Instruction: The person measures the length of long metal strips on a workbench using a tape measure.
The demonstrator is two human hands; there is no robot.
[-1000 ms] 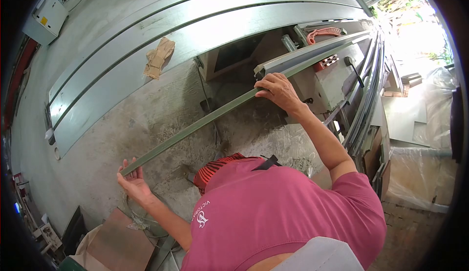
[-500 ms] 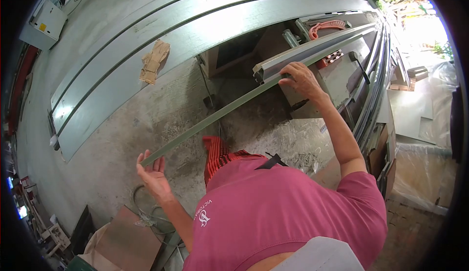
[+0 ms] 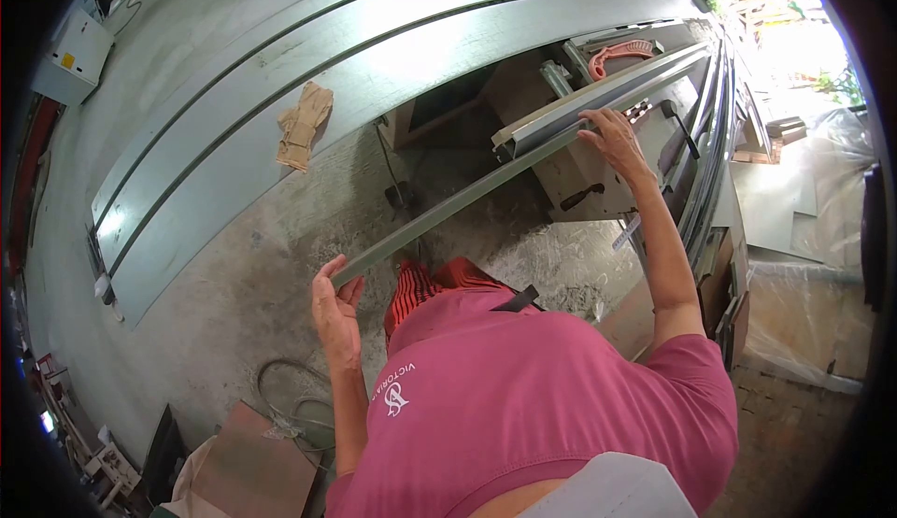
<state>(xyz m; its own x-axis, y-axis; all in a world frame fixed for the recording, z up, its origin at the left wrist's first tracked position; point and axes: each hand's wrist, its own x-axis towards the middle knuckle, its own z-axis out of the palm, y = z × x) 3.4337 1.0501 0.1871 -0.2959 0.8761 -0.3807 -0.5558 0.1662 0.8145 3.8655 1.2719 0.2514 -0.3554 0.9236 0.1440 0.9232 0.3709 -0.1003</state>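
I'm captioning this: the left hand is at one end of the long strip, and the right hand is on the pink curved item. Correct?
No: the head view shows the right hand on the long strip too, not on the pink curved item. The left hand is at one end, as you say.

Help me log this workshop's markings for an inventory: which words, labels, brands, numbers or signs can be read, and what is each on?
"VICTORIA": on the maroon shirt; any further lettering is not visible.
Monogram beside that word: interlaced, letters not certain.
Yellow label on the white cabinet: too small to read.
White marked strip below the right forearm: too blurred to read.
No number is legible.
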